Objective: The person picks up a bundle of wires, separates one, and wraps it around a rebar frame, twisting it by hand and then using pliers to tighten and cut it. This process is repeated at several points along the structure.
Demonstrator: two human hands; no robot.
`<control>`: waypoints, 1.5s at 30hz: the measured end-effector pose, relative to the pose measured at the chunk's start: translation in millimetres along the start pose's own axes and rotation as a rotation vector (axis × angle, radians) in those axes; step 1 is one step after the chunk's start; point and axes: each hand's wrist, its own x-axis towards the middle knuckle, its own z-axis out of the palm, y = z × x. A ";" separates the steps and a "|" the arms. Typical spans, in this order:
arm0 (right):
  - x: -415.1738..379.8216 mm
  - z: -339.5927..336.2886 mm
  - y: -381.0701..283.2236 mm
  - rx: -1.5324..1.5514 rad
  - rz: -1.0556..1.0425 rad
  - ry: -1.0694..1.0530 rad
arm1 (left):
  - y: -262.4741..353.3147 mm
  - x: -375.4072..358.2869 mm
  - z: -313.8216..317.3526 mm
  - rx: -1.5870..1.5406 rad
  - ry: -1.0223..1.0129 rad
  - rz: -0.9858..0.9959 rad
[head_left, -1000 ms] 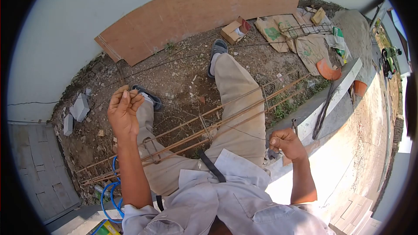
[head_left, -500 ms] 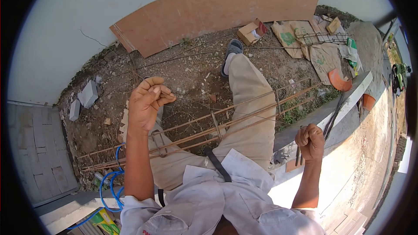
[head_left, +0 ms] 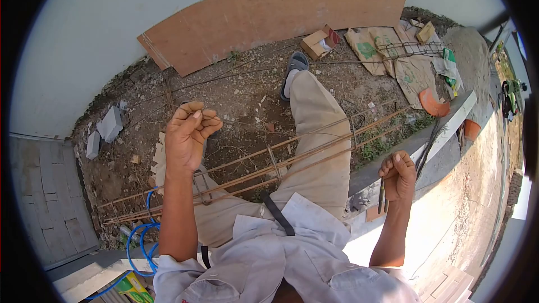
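My left hand point(head_left: 189, 136) is raised over the left part of the rebar frame, its fingers curled and pinched together; whatever they hold is too small to make out. At the right, my right hand point(head_left: 399, 175) is closed round a dark tool point(head_left: 382, 195), whose two thin handles hang below the fingers. Between the hands, the long rusty rebar frame point(head_left: 314, 154) with its square stirrups lies across my thighs. A bundle of dark wires point(head_left: 429, 148) rests on the concrete ledge beyond my right hand.
A curved plywood sheet point(head_left: 275, 14) leans on the wall. Near it lie a cardboard box point(head_left: 319, 43) and paper sacks point(head_left: 409, 73). Grey blocks point(head_left: 111, 124) and a blue hose point(head_left: 130, 244) are at the left; an orange piece point(head_left: 433, 102) lies by the ledge point(head_left: 457, 113).
My right hand has risen slightly and turned, its fingers looser, and more of the tool's handles shows. My left hand has barely moved. The whole view has shifted a little.
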 end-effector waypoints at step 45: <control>69.1 39.0 -140.0 -1.857 -0.548 0.255 | -19.6 -154.3 -79.6 1.259 0.492 -0.304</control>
